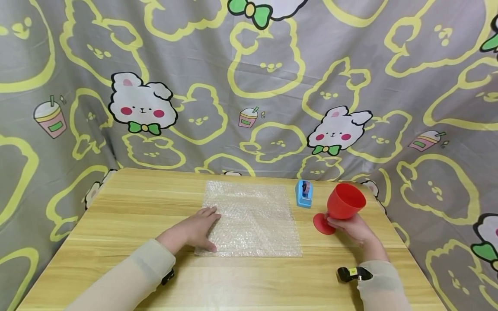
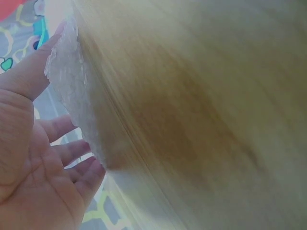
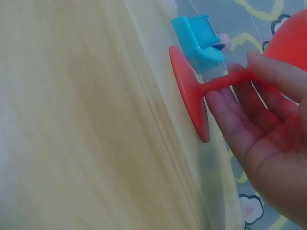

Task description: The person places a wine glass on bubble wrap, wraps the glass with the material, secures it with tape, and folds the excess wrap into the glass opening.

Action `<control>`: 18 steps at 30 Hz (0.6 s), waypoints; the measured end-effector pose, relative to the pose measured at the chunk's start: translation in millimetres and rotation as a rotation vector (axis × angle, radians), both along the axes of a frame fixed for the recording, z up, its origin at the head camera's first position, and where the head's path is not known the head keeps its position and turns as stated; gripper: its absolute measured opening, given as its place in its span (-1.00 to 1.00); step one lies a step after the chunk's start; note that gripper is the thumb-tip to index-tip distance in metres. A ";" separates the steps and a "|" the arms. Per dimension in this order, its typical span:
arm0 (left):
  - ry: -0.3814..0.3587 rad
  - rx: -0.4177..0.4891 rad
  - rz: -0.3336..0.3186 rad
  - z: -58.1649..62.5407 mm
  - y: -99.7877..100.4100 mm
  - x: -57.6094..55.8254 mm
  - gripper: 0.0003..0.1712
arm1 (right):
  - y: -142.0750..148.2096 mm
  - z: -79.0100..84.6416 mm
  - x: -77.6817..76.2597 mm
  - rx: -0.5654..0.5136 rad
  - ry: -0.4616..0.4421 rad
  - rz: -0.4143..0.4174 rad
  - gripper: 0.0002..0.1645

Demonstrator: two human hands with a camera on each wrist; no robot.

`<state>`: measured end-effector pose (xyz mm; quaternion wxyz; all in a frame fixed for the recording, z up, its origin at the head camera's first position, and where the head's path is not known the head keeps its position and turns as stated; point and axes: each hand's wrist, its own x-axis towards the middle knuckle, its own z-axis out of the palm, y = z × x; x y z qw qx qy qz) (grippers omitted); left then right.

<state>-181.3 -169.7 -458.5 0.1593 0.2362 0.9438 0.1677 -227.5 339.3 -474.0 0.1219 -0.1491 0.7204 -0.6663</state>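
Note:
A square sheet of clear bubble wrap (image 1: 253,220) lies flat on the table. My left hand (image 1: 193,229) rests at its left edge with thumb and fingers spread; in the left wrist view the fingers (image 2: 72,152) touch the edge of the sheet. Off to the right, my right hand (image 1: 355,230) holds a red plastic goblet (image 1: 342,203) by its stem. In the right wrist view, thumb and fingers close round the thin stem (image 3: 225,80), just under the bowl. The round foot (image 3: 187,93) is near the tabletop; whether it touches, I cannot tell.
A blue tape dispenser (image 1: 304,194) stands between the bubble wrap and the goblet, towards the back. The wood-grain table (image 1: 249,280) ends at a grey curtain (image 1: 210,56) printed with cartoon figures, which hangs behind and along both sides.

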 end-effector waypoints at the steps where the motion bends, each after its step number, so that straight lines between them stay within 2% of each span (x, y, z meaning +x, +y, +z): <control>1: 0.002 -0.001 -0.001 -0.5 -0.2 -0.2 0.21 | -0.3 -1.1 -0.7 0.013 0.007 -0.001 -0.51; 7: 0.000 -0.001 0.001 -3.7 -0.5 -1.3 0.22 | -2.6 -4.6 -3.0 0.117 0.019 -0.034 -0.66; 14: -0.009 0.011 0.002 -1.8 -0.2 -1.2 0.21 | -12.7 1.7 -1.2 0.277 0.077 -0.092 -0.52; 18: -0.008 0.018 -0.002 0.7 -0.6 0.3 0.21 | -18.2 6.4 -0.2 0.327 0.108 -0.120 -0.49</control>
